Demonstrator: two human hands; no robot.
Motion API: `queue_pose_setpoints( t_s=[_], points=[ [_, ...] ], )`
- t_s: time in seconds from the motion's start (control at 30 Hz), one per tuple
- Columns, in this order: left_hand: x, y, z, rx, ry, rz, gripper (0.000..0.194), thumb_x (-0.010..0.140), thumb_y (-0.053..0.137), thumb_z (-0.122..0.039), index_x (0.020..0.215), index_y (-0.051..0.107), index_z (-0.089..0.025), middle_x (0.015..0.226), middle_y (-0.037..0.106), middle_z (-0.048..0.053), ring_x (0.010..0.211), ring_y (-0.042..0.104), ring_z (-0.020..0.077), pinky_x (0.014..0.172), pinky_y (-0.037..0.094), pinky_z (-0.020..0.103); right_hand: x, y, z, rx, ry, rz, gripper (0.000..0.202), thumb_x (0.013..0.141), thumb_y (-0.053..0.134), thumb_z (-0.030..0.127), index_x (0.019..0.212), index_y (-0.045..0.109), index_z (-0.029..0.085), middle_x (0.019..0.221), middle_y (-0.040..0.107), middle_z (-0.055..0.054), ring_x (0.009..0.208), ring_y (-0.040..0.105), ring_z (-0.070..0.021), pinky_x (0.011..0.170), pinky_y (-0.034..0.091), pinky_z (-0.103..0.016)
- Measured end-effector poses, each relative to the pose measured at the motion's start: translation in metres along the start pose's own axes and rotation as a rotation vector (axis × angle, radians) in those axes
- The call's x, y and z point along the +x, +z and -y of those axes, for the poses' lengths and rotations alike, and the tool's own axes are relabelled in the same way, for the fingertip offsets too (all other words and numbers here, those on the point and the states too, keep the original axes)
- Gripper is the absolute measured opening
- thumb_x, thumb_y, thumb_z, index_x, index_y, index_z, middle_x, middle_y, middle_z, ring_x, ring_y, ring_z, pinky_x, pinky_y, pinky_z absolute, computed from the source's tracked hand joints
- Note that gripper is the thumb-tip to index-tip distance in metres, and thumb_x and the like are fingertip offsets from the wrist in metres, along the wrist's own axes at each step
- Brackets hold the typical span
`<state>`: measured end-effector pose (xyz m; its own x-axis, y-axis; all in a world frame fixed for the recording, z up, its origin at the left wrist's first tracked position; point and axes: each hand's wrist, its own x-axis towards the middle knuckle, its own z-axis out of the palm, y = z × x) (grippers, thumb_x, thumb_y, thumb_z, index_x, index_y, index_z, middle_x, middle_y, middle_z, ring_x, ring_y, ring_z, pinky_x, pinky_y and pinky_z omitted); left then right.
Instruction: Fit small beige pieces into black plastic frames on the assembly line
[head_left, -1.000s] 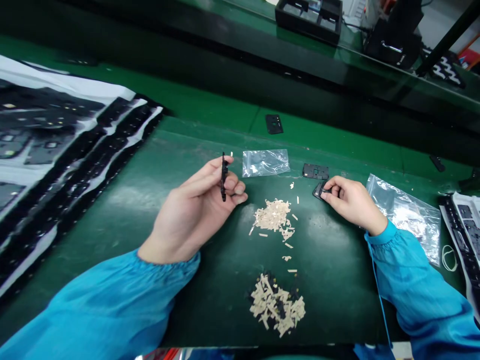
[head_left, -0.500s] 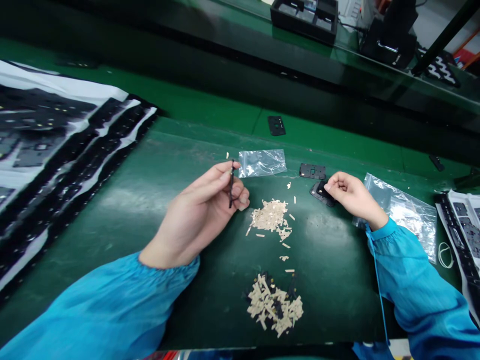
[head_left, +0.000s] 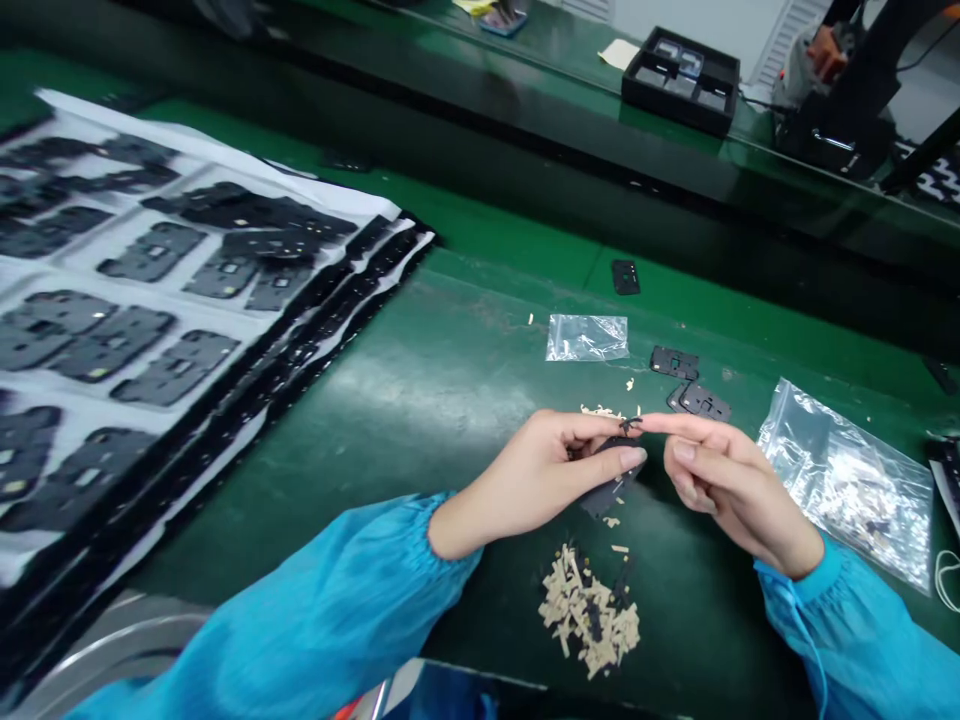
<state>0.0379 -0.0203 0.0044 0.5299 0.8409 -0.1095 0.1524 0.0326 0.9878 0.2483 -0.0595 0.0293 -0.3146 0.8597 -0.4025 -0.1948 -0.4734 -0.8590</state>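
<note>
Now the left hand (head_left: pixel 525 480) has a dark plate (head_left: pixel 604 492) pinched between thumb and fingers, tilted, just above the green table (head_left: pixel 375 410). And in comes the right hand (head_left: pixel 750 490), index finger stretched out straight, its tip meeting a small black piece (head_left: pixel 630 425) at the left fingertips! Its other fingers are curled with the thumb alongside; whether they grip anything, I can't tell.

Down at the near edge, a heap of pale strips (head_left: pixel 589 615) mixed with dark bits. More pale scraps (head_left: pixel 600 411) peek out behind the left hand. Farther back lie a small clear bag (head_left: pixel 587 338), a flat black part (head_left: pixel 675 362) and, near it, two overlapping parts (head_left: pixel 705 402). Over on the right, a large clear bag (head_left: pixel 847 480) with contents showing through; off to the left, a white sheet (head_left: pixel 225 155) bearing rows of black parts. Up on the shelf, an open black box (head_left: pixel 679 95).
</note>
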Motion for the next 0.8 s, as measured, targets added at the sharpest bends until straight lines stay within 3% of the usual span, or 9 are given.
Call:
queue_pose_setpoints(
  t_s=[0.17,0.27,0.4,0.5,0.67,0.8],
  points=[
    [0.000,-0.004,-0.002,-0.043,0.024,-0.028,0.021,0.093,0.067,-0.035,0.088,0.082,-0.020,0.079,0.075,0.004,0.073,0.067,0.0203,0.061,0.054,0.030,-0.003,0.000,-0.004,-0.171,-0.102,0.015,0.031,0.093,0.069,0.036,0.121,0.072,0.023,0.064,0.056,0.004,0.051,0.036,-0.0104,0.047,0.024,-0.025],
    [-0.001,-0.007,-0.003,-0.015,0.022,0.000,0.022,0.094,0.065,-0.034,0.090,0.082,-0.021,0.081,0.076,0.004,0.073,0.067,0.0203,0.062,0.054,0.029,-0.005,-0.002,-0.003,-0.369,-0.188,-0.069,0.031,0.091,0.071,0.034,0.121,0.071,0.024,0.068,0.057,0.003,0.056,0.045,-0.0124,0.051,0.033,-0.026],
    [-0.003,-0.007,-0.005,0.076,0.022,0.164,0.025,0.097,0.059,-0.033,0.094,0.081,-0.021,0.075,0.073,0.002,0.065,0.062,0.0169,0.055,0.047,0.026,-0.010,-0.001,0.001,-0.772,-0.358,-0.187,0.021,0.092,0.071,0.032,0.112,0.072,0.026,0.068,0.055,0.004,0.057,0.045,-0.0140,0.054,0.036,-0.029],
    [-0.005,-0.005,-0.006,0.179,0.057,0.295,0.027,0.098,0.054,-0.029,0.097,0.079,-0.020,0.069,0.067,0.000,0.057,0.054,0.0133,0.052,0.040,0.024,-0.011,0.003,0.004,-1.021,-0.481,-0.133,0.011,0.093,0.069,0.029,0.102,0.071,0.024,0.071,0.059,0.002,0.065,0.055,-0.0167,0.063,0.042,-0.033],
    [-0.007,-0.001,-0.006,0.322,0.121,0.370,0.035,0.100,0.050,-0.025,0.071,0.066,-0.017,0.057,0.049,-0.004,0.051,0.043,0.0100,0.050,0.031,0.024,-0.011,0.007,0.006,-1.218,-0.450,-0.046,0.013,0.096,0.061,0.028,0.088,0.069,0.021,0.067,0.059,0.001,0.066,0.057,-0.0176,0.067,0.044,-0.034],
    [-0.007,-0.001,-0.007,0.358,0.131,0.374,0.036,0.100,0.051,-0.023,0.066,0.061,-0.017,0.057,0.049,-0.003,0.052,0.046,0.0103,0.051,0.032,0.024,-0.011,0.008,0.007,-1.246,-0.426,-0.009,0.016,0.095,0.060,0.027,0.083,0.069,0.022,0.064,0.057,0.001,0.065,0.056,-0.0177,0.065,0.043,-0.033]
  ],
)
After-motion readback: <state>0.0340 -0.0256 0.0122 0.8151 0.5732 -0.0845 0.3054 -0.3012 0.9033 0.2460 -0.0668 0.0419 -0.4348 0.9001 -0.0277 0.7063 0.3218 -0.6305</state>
